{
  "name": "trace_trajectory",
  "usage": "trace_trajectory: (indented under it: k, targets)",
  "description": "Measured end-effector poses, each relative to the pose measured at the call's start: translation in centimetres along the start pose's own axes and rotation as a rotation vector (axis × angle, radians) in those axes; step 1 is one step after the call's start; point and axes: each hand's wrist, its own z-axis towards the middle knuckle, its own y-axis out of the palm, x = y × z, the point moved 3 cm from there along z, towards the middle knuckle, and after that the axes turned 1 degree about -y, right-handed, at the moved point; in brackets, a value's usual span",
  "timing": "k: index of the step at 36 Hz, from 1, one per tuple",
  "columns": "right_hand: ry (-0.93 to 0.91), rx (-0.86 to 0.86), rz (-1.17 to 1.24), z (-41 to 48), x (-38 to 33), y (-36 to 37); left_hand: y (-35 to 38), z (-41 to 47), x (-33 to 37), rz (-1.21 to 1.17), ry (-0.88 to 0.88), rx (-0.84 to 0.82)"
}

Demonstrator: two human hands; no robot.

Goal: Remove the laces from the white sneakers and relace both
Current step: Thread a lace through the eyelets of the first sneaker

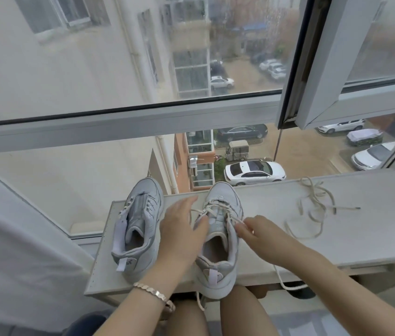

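Beyond my feed, a tall window (119,122) fills the upper view, rain-streaked, with parked cars (254,174) in a yard far below. A white curtain (9,238) hangs along the left edge. Under the glass runs a pale tabletop (337,226), and both white sneakers stand on it with toes toward the window and heels toward me.

The unlaced sneaker (138,226) sits near the tabletop's left end, its eyelets bare and its tongue exposed. The laced sneaker (218,238) stands just beside it to the right, its heel overhanging the near edge.

I see the left hand (179,229) between the two shoes, fingers straight and spread, with the thumb touching the left side of the laced sneaker. The right hand (257,234) is at that shoe's right side, its fingers curled and pinching a strand of the threaded lace (213,208) next to the upper eyelets. That lace crosses the front of the shoe in loosened rows. One cord runs out from under the right forearm and dangles over the near edge; another end hangs below the heel.

The loose lace (313,209) lies in a tangle of open loops on the tabletop, well apart from both shoes on the right. A metal bracelet (152,291) circles the left wrist.
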Motion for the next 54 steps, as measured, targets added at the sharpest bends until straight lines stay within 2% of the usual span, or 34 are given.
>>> trace_trajectory:
  k: [2, 4, 8, 11, 15, 19, 21, 23, 27, 31, 33, 36, 39, 42, 50, 52, 54]
  targets:
    - [-0.04, 0.012, 0.02, -0.2, -0.4, 0.0, 0.1, 0.5, -0.9, -0.097, -0.075, -0.114]
    - [-0.074, 0.065, 0.068, -0.7, -1.0, -0.8, 0.0, 0.7, -1.3, -0.165, -0.088, -0.142]
    - [-0.181, 0.27, 0.3, -2.0, -2.7, -3.6, 0.4, 0.7, -1.6, -0.253, -0.111, -0.109]
    - [-0.245, 0.333, 0.516, -2.1, -4.4, -5.6, 0.7, 0.4, -1.8, -0.314, -0.166, -0.045]
    - [-0.328, 0.295, 0.77, -1.6, -6.5, -7.9, 0.5, 0.2, -2.0, -0.358, -0.203, -0.01]
    - [-0.346, 0.168, 1.101, -1.0, -7.6, -8.7, 0.5, 0.0, -2.1, -0.425, -0.242, -0.063]
    - [-0.373, 0.143, 1.177, -0.9, -8.1, -8.8, 0.6, -0.1, -2.0, -0.453, -0.249, -0.095]
    - [-0.357, 0.193, 1.158, -0.6, -8.2, -8.6, 0.6, -0.2, -2.1, -0.513, -0.271, -0.111]
    - [-0.184, 0.297, 1.015, 0.2, -7.8, -7.5, -0.1, 0.1, -2.4, -0.505, -0.278, -0.023]
    - [-0.048, 0.258, 0.944, 0.5, -7.2, -6.0, -0.9, -0.1, -1.9, -0.283, -0.113, 0.096]
    - [-0.02, 0.227, 0.971, 0.6, -7.1, -5.2, -1.4, -0.3, -0.9, -0.355, -0.061, 0.116]
    - [0.004, 0.19, 1.004, 0.8, -7.2, -4.4, -1.6, -0.2, 0.6, -0.722, -0.14, -0.041]
    - [0.019, 0.173, 1.068, 1.1, -7.4, -4.1, -1.4, 0.1, 1.7, -0.704, -0.027, -0.219]
    - [0.012, 0.19, 1.127, 1.3, -7.6, -4.4, -1.2, 0.2, 2.3, -0.684, 0.064, -0.321]
    - [-0.003, 0.326, 1.284, 2.1, -7.0, -5.8, -1.5, 0.3, 1.4, -0.607, 0.009, -0.312]
    - [0.055, 0.357, 1.309, 2.3, -6.2, -5.6, -1.8, 0.3, 1.2, -0.601, -0.012, -0.284]
    - [0.173, 0.285, 1.188, 2.2, -5.7, -4.8, -2.0, 0.4, 1.1, -0.576, -0.022, -0.256]
